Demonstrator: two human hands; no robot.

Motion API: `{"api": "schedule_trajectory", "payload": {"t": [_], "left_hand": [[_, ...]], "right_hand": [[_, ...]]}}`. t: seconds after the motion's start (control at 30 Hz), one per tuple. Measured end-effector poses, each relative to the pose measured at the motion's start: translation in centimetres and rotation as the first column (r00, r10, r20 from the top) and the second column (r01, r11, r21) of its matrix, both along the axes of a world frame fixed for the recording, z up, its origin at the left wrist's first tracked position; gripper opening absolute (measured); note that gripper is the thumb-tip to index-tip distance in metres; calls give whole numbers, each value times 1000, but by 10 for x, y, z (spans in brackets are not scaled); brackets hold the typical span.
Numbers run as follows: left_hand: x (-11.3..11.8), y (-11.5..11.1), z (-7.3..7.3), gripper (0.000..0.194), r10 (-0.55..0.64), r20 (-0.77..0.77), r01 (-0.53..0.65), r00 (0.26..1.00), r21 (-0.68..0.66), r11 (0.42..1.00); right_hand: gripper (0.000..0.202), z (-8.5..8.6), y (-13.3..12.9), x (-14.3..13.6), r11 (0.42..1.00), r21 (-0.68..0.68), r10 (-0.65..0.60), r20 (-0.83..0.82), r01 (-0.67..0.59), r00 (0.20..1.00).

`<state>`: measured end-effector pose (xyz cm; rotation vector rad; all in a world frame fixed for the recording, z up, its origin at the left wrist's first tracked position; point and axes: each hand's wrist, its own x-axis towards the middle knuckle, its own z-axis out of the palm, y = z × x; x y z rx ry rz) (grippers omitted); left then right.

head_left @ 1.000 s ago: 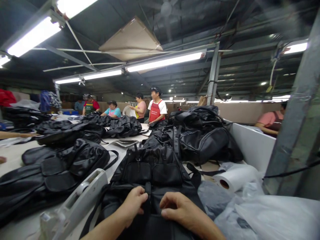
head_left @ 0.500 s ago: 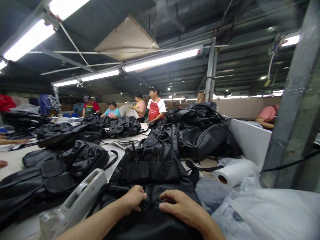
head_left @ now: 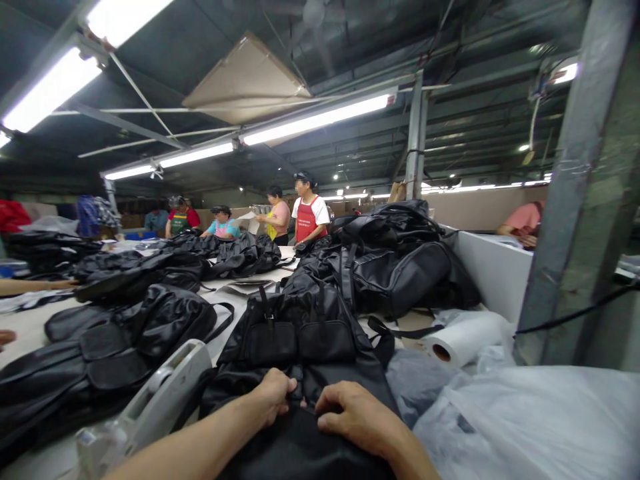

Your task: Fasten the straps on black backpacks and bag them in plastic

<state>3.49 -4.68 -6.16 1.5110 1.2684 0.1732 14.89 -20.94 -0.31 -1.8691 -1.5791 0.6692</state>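
A black leather-look backpack (head_left: 327,341) lies in front of me, its two small pockets facing up and its top away from me. My left hand (head_left: 274,398) is closed, thumb and fingers pinching a narrow black strap at the middle of the bag. Just right of it, my right hand (head_left: 357,415) is curled with its thumb and fingertips on the bag's black material by the same strap. The exact piece under the right fingertips is hard to make out.
Left of the bag stands a pale machine arm (head_left: 173,387). More black backpacks (head_left: 165,320) cover the table. A bag pile (head_left: 400,273), a white plastic roll (head_left: 467,343) and clear plastic sheeting (head_left: 545,420) lie right, beside a metal post (head_left: 565,200). Co-workers (head_left: 311,220) stand behind.
My left hand has shifted slightly toward the middle strap, and the right fingertips have closed down on the material. The view has turned slightly to the right.
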Motion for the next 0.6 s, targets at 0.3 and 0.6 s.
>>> {"api": "schedule_trajectory", "payload": {"t": [0.3, 0.6], "left_hand": [[25, 11, 0, 26, -55, -184, 115, 981, 332, 936], [-38, 34, 73, 23, 87, -385, 261, 919, 759, 596]], "right_hand": [[31, -7, 7, -3, 996, 87, -17, 113, 7, 993], [38, -60, 26, 69, 804, 412, -564, 304, 428, 768]]}}
